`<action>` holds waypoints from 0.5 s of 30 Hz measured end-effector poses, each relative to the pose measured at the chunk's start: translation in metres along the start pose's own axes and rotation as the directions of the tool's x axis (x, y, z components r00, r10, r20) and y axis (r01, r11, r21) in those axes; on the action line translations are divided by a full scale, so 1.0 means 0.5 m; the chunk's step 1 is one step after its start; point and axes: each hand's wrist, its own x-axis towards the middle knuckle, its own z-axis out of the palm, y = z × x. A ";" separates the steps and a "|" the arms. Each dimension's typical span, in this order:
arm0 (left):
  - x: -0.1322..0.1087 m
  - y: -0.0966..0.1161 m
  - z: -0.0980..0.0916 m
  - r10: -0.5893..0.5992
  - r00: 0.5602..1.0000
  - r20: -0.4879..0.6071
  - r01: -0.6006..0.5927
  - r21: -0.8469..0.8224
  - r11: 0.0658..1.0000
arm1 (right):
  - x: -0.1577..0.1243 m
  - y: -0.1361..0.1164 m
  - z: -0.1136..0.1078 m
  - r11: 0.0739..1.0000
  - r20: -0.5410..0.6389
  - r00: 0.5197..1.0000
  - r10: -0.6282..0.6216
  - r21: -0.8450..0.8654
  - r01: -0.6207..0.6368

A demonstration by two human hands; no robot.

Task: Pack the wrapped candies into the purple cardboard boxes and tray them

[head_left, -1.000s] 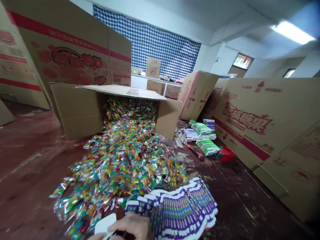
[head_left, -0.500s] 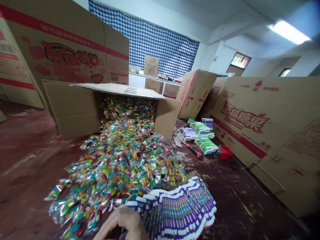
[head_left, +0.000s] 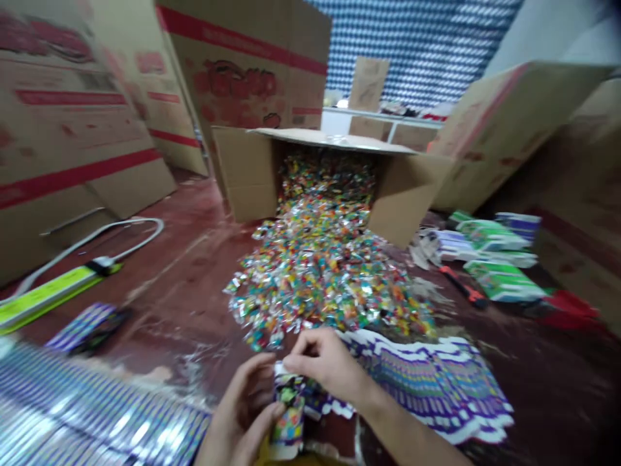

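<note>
Floor, left edge: yellow-green power strip (head_left: pixel 46 294) with white cable; rows of purple packets (head_left: pixel 97 421) along the near-left corner, newly in view as my head had turned left and down.

Centre, near edge: my left hand (head_left: pixel 247 414), absent half a second before, now curled around a small candy packet (head_left: pixel 290 414); my right hand (head_left: pixel 325 364) had moved from the fanned purple cartons (head_left: pixel 436 382) to pinch the packet's top.

Behind: candy heap (head_left: pixel 325 272) spilling from the tipped cardboard box (head_left: pixel 334 168).
</note>
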 end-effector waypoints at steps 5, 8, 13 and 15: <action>-0.001 0.010 -0.028 -0.045 0.995 0.091 0.036 0.096 0.995 | -0.016 0.000 0.005 0.970 0.013 0.985 -0.174 -0.168 0.174; 0.000 0.002 -0.046 -0.043 0.995 0.087 0.037 0.072 0.997 | -0.037 0.007 0.018 0.928 0.071 0.957 -0.282 -0.234 0.290; -0.007 -0.020 -0.058 -0.081 0.991 0.110 0.080 0.012 0.997 | -0.045 0.024 0.031 0.911 0.103 0.951 -0.293 -0.271 0.310; -0.005 -0.016 -0.068 -0.102 0.988 0.119 0.103 -0.003 0.995 | -0.026 0.026 0.025 0.938 0.166 0.963 -0.214 -0.238 0.250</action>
